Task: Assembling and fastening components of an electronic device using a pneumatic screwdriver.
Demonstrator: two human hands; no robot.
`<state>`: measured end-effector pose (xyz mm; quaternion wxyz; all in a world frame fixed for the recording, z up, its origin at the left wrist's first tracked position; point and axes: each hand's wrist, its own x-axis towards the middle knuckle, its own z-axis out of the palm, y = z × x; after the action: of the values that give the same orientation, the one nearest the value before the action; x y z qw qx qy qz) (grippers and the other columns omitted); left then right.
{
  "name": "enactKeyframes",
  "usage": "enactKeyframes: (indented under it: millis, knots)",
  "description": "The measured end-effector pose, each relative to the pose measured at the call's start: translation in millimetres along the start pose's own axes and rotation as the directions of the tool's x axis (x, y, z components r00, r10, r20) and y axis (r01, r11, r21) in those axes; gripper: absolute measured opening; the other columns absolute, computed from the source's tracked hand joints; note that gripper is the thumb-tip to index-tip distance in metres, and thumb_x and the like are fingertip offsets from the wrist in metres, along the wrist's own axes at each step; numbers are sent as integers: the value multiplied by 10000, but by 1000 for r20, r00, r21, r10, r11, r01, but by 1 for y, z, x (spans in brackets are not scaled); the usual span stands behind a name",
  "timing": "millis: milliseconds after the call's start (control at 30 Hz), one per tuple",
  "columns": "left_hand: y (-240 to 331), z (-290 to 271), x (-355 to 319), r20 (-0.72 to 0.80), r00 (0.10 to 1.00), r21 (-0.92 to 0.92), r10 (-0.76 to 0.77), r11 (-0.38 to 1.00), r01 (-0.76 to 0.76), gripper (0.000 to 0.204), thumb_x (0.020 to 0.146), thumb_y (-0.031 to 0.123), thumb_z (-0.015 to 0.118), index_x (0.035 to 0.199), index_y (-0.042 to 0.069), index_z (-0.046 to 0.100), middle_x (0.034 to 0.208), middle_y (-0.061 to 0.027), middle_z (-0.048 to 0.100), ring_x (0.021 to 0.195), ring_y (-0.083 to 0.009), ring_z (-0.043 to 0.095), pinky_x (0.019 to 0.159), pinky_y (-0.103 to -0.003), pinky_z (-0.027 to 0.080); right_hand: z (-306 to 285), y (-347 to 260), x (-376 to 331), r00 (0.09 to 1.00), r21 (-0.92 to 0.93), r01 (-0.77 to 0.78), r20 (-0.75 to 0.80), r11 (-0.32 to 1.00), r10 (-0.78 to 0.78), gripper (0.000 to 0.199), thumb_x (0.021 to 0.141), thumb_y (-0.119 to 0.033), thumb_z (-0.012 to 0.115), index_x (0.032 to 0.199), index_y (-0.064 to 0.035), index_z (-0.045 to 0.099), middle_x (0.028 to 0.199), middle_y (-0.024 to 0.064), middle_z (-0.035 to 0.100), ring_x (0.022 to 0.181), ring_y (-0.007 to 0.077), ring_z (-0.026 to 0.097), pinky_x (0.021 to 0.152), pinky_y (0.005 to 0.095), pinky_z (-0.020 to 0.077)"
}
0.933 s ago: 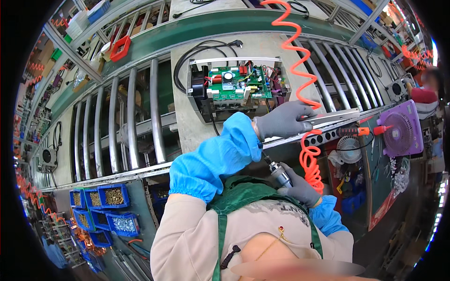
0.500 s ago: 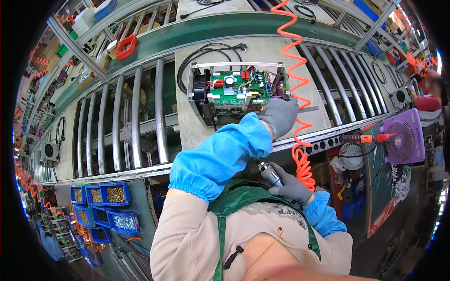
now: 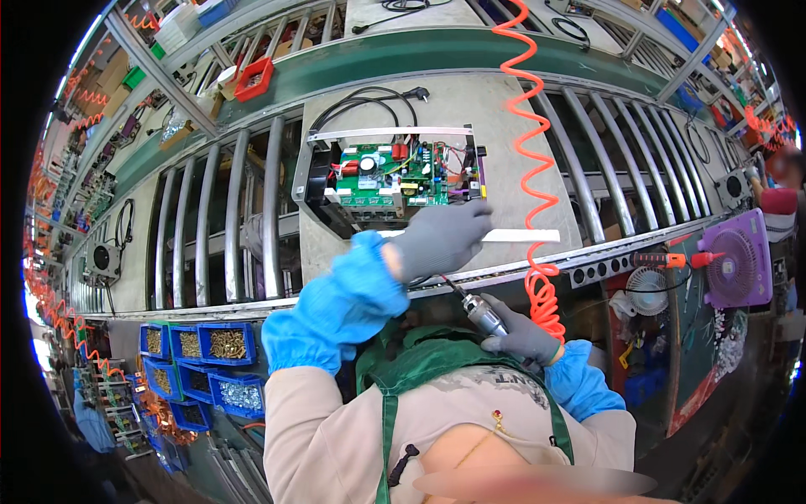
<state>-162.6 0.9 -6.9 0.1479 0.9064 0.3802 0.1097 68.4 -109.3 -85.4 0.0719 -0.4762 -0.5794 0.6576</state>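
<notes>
The left hand (image 3: 441,238), in a grey glove with a blue sleeve cover, rests on the near edge of an open metal housing (image 3: 336,155) that holds a green circuit board (image 3: 395,178). The right hand (image 3: 525,336) (also gloved) grips a powered screwdriver (image 3: 478,309) close to the chest, its orange coiled hose (image 3: 529,160) rising overhead. Blue bins of screws (image 3: 222,343) sit lower left.

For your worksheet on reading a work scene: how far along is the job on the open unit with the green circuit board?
Done: the green circuit board sits inside the open metal housing. In hand: the left hand reaches to the housing's near edge while the right hand holds a powered screwdriver back. Left: the housing has no cover; driven screws cannot be made out.
</notes>
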Motion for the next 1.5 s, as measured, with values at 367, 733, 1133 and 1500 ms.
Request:
enactKeyframes:
  millis: [367, 733, 1133, 1500]
  knots:
    - [-107, -41, -211, -705, 330, -542, -628, 777, 320, 309, 852, 51, 579, 1152, -18, 550, 1015, -102, 606, 855, -154, 583, 738, -265, 468, 23, 5, 16, 988, 190, 19, 145, 982, -47, 931, 677, -172, 740, 1456, -149, 231, 1185, 116, 518, 980, 182, 533, 872, 295, 421]
    - [-71, -40, -189, -712, 559, -152, -425, 871, 468, 274, 832, 127, 622, 1104, 99, 635, 873, -57, 596, 796, -173, 573, 660, -284, 443, 31, 10, -2, 983, 349, 59, 141, 935, -115, 938, 666, -69, 708, 1456, -92, 201, 1058, 59, 503, 841, 117, 504, 764, 253, 436]
    - [-84, -55, -127, -325, 904, 353, -277, 851, 388, 341, 834, 199, 584, 1164, 277, 615, 841, -20, 576, 819, -221, 573, 738, -388, 426, 95, -12, 8, 995, 454, 86, 0, 887, -96, 974, 651, -144, 743, 1459, -95, 201, 1158, 62, 469, 933, 128, 470, 824, 258, 399]
    - [-112, -42, -111, -360, 922, 224, -144, 946, 235, 329, 812, 137, 586, 1137, 163, 627, 902, -69, 595, 799, -257, 592, 658, -396, 480, 144, -41, 30, 993, 393, 105, -89, 913, -76, 959, 650, -207, 739, 1451, -86, 225, 1247, 106, 464, 1064, 184, 470, 915, 285, 378]
